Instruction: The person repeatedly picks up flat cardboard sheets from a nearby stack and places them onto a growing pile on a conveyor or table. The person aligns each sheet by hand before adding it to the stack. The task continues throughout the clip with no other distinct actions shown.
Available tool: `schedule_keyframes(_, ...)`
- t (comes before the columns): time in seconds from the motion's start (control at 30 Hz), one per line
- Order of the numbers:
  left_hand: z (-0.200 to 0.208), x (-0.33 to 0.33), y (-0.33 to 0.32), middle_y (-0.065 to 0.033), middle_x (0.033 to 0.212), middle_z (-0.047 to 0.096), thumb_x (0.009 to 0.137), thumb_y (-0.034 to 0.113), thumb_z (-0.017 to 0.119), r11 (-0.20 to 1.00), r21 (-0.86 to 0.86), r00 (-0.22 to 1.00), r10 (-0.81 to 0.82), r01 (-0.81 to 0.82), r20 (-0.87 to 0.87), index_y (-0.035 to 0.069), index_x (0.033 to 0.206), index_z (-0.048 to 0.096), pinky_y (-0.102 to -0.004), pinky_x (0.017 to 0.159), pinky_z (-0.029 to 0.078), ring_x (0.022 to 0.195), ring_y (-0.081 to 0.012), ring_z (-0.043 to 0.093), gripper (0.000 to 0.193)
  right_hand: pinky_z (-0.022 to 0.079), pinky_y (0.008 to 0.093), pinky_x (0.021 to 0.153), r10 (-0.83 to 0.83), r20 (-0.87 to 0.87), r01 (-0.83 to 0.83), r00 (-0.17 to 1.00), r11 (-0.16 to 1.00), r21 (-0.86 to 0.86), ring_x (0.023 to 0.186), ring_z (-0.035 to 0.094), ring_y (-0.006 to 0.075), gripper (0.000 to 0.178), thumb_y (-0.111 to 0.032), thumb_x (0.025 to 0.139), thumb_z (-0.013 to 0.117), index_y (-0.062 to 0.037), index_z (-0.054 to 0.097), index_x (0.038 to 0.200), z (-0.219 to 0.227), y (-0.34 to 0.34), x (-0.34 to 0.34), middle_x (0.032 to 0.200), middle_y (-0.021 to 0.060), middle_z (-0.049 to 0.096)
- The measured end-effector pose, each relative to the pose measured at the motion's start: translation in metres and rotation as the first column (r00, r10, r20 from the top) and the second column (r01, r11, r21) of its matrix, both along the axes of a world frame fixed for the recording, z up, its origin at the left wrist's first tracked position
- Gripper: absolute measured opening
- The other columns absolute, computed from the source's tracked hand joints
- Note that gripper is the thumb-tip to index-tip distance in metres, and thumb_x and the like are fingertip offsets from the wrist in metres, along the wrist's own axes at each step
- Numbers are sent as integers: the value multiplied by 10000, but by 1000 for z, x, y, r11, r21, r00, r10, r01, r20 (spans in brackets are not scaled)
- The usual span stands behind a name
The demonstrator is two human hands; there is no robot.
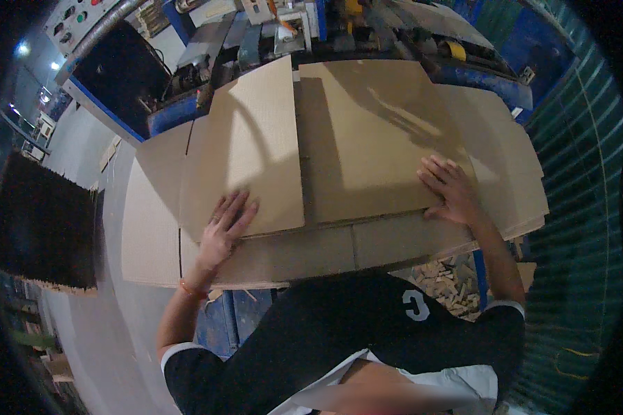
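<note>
Two flaps of a folded cardboard sheet lie side by side in front of me, the left flap and the right flap, with a narrow gap between them. Larger flat cardboard sheets spread out beneath. My left hand rests on the near-left part of the left flap, its fingers stretched out. On the near-right part of the right flap lies my right hand, fingers spread and thumb towards the near edge. Neither hand is gripping anything.
Beyond the cardboard stands a machine with blue frame parts and dark belts. A control panel is at the far left. Cardboard scraps lie below on the right. A green corrugated wall runs along the right; a dark stack stands left.
</note>
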State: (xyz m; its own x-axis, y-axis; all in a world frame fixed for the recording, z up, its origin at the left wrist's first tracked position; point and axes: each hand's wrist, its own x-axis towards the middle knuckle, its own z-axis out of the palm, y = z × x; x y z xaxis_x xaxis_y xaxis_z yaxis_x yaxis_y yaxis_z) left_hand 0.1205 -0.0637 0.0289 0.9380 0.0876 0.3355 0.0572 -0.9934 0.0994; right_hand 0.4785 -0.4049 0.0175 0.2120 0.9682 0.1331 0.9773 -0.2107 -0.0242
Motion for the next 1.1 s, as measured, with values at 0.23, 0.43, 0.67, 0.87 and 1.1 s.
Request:
schedule_keyframes(0.23, -1, 81, 59, -118, 1346, 427, 708, 49, 616, 999, -29, 982, 44, -40, 185, 171, 1302, 465, -434, 1023, 347, 1224, -324, 416, 625, 266, 439, 1045, -58, 60, 58, 997, 998, -1, 1289, 309, 298, 732, -555, 718, 617, -191, 437, 1328, 2, 72, 57, 1404, 59, 353)
schedule_keyframes(0.43, -8, 127, 95, -106, 1322, 442, 753, 48, 607, 994, -64, 969, 102, -90, 224, 178, 1335, 404, -451, 1007, 351, 1198, -314, 433, 630, 254, 436, 1057, -40, 126, 21, 991, 988, 152, 1279, 319, 286, 575, -496, 784, 589, -211, 500, 1276, -20, 111, 93, 1414, 40, 336)
schedule_keyframes(0.67, -10, 157, 113, -139, 1349, 405, 747, 185, 670, 738, 203, 765, 624, -644, 158, 136, 1391, 291, -482, 1027, 289, 1276, -290, 349, 749, 327, 431, 1014, -403, 51, 389, 914, 903, 182, 1245, 350, 363, 427, -260, 845, 557, -169, 505, 1259, -11, 145, 64, 1399, 106, 343)
schedule_keyframes(0.87, -33, -2, 97, -245, 1358, 362, 776, 287, 683, 696, -167, 594, 693, -698, 409, -28, 1339, 316, -417, 1044, 284, 1250, -371, 361, 742, 369, 455, 973, -392, 26, 361, 920, 869, 339, 1150, 462, 368, 415, -302, 798, 586, -106, 558, 1163, -24, -35, 51, 1241, 165, 505)
schedule_keyframes(1.1, -129, -205, 113, -234, 1163, 539, 812, 340, 666, 288, -555, 175, 953, -780, 248, -71, 1202, 482, -434, 909, 389, 1037, -329, 508, 596, 415, 453, 883, -931, 87, 906, 353, 364, 215, 1042, 503, 370, 336, -294, 826, 550, -34, 551, 1039, -56, -164, 24, 1089, 217, 549)
